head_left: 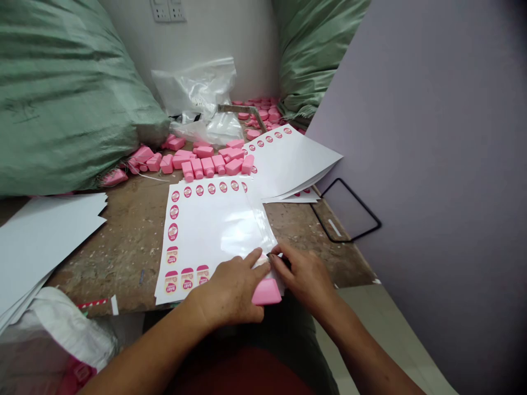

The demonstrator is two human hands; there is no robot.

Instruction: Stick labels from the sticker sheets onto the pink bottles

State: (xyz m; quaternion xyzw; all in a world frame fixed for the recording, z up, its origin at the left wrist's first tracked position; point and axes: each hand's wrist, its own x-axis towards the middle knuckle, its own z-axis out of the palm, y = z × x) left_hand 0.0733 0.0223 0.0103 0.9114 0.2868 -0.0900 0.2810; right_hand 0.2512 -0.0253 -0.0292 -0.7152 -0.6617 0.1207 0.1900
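A single head-worn camera is looking from above the person's lap (294, 334), on the near side of the sticker sheet (201, 230), and is facing forward and down across it. It is sitting close enough that the labels (188, 278) printed along the sheet's edges are showing singly. The left hand (226, 291) and right hand (310, 274) are appearing around the sheet's near right corner, closer to the lens, while the wall (255, 49) beyond the sheet is showing in the background.
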